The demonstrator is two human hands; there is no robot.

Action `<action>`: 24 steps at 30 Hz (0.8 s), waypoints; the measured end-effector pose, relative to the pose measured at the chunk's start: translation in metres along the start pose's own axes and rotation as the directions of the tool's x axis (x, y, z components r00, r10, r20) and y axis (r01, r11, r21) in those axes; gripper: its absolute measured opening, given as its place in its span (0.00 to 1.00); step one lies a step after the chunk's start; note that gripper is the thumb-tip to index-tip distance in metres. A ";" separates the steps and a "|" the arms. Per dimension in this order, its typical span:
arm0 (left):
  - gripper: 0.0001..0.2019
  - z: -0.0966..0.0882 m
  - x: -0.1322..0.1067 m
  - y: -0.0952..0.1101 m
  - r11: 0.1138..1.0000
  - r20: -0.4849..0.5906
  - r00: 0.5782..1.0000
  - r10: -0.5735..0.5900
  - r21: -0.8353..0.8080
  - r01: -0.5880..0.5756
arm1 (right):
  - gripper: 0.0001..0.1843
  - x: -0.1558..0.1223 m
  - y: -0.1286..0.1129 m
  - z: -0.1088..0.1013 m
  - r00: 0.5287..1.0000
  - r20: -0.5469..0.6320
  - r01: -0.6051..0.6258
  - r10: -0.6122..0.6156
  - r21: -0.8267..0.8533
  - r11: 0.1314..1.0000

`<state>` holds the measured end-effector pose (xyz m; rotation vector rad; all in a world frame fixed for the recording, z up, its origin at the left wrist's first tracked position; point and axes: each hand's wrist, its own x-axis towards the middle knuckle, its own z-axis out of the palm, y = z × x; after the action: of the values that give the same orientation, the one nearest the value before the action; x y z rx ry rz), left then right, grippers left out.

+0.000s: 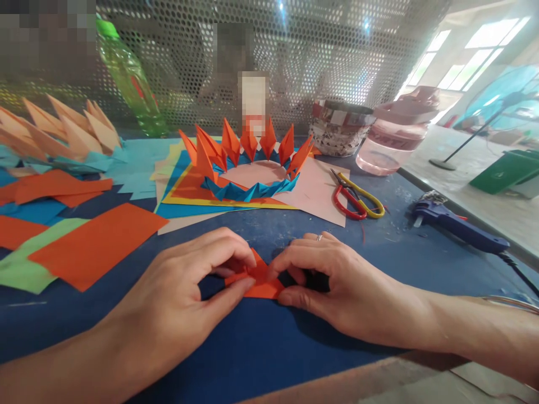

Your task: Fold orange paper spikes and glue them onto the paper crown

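A small folded piece of orange paper (263, 280) lies near the table's front edge, between my two hands. My left hand (206, 275) pinches its left side with thumb and fingers. On the right side, my right hand (311, 269), with a ring on one finger, holds the paper's corner between thumb and index finger. The paper comes to a point at the top and has a straight lower edge. Beyond my hands stands a ring of folded orange points on a blue zigzag paper base (248, 191), resting on stacked coloured sheets (320, 185).
Loose orange paper (101, 244) and green paper (29, 264) lie left, before a peach-and-blue folded piece (76, 132). A green bottle (130, 78) stands behind. Rightward are scissors (357, 196), a glue gun (458, 227), a patterned tub (341, 129) and a pink bottle (393, 134).
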<state>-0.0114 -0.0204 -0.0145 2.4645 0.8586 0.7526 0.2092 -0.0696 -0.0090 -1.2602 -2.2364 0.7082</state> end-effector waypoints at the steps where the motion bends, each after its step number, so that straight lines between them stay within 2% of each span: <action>1: 0.04 0.000 0.000 0.000 1.000 -0.011 1.000 0.007 0.002 -0.007 | 0.10 -0.001 0.001 0.001 1.000 0.010 0.020 -0.020 0.000 1.000; 4: 0.05 0.001 -0.003 0.002 0.996 -0.037 0.997 0.066 0.064 -0.064 | 0.10 -0.003 0.004 0.003 0.996 0.016 0.084 -0.083 -0.012 0.996; 9: 0.08 0.004 -0.011 0.002 0.941 -0.060 0.970 0.237 0.261 -0.213 | 0.11 -0.003 0.006 0.005 0.988 0.000 0.153 -0.153 -0.064 0.986; 14: 0.16 0.003 -0.027 -0.007 0.784 0.092 0.906 0.413 0.470 -0.405 | 0.12 -0.002 0.002 0.003 0.991 0.041 0.131 -0.128 -0.111 0.985; 17: 0.20 0.001 -0.038 -0.010 0.753 0.138 0.906 0.400 0.514 -0.410 | 0.11 -0.002 0.000 0.001 0.991 0.039 0.128 -0.124 -0.135 0.982; 22: 0.20 -0.002 -0.043 -0.006 0.728 0.133 0.893 0.431 0.533 -0.431 | 0.09 -0.003 0.000 0.000 0.985 0.024 0.170 -0.168 -0.146 0.975; 24: 0.19 -0.001 -0.044 -0.006 0.749 0.093 0.897 0.432 0.516 -0.414 | 0.09 -0.003 0.000 0.000 0.978 0.001 0.208 -0.210 -0.141 0.968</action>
<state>-0.0440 -0.0451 -0.0328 3.2220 0.5594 0.7824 0.2104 -0.0721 -0.0097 -1.0656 -2.3979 0.4679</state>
